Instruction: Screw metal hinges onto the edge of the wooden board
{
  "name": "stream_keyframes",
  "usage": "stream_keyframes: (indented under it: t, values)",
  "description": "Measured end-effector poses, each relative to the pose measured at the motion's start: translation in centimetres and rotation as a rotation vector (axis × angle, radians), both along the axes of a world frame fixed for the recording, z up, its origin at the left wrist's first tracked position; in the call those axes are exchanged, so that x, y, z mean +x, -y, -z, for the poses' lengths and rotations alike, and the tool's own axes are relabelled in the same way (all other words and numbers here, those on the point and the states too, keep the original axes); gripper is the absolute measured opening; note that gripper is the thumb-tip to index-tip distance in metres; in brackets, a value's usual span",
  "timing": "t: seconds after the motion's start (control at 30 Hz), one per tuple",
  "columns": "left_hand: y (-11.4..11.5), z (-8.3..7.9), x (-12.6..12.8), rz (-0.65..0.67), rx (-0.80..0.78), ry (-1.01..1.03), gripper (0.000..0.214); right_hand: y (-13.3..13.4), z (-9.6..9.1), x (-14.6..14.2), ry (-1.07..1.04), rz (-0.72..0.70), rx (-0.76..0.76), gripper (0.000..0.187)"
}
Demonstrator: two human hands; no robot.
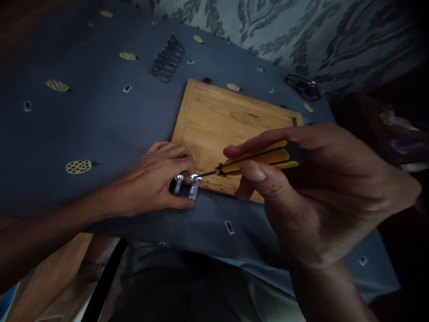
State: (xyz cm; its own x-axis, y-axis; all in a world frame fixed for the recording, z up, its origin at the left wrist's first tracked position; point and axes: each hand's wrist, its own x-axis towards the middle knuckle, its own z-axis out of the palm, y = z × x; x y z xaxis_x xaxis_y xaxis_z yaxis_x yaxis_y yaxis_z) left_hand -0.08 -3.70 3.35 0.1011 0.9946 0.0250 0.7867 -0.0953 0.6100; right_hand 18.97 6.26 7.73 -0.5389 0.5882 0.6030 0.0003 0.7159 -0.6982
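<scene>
In my right hand (321, 192) is a screwdriver (261, 161) with a yellow and black handle, held between thumb and fingers. Its thin shaft slants down to the left, and the tip meets a small shiny metal bracket (193, 190) at the near left corner of a wooden board (231, 120). My left hand (164, 174) curls around that corner, fingers on top and thumb below, steadying the bracket. Beside it, closer to the palm, sits a second metal piece (178, 182) with a screw head. The fingers partly hide both pieces.
A blue tablecloth (100, 125) with a pineapple print lies under the board. Beyond the board is a row of dark metal hooks or clips (168, 59). A dark object with a loop (303, 87) lies at the far right, near the patterned wall (284, 31).
</scene>
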Motion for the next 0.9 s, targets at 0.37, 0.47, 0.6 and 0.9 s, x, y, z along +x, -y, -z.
stream_keyframes:
  t: [0.37, 0.47, 0.6, 0.9]
  values:
    - [0.1, 0.4, 0.0, 0.004, 0.044, -0.006, 0.024, 0.5, 0.6, -1.0, -0.042, 0.053, 0.13, 0.02]
    - [0.2, 0.3, -0.1, 0.02, 0.036, 0.003, 0.022, 0.8, 0.6, -0.9, -0.002, 0.076, 0.098, 0.025]
    - [0.2, 0.4, -0.1, 0.02, 0.081, 0.022, 0.025, 1.3, 0.5, -1.1, -0.015, 0.098, 0.036, 0.026]
    - [0.0, 0.3, 0.0, 0.004, 0.048, 0.02, 0.024, 1.3, 0.7, -0.9, -0.038, 0.081, 0.013, 0.025]
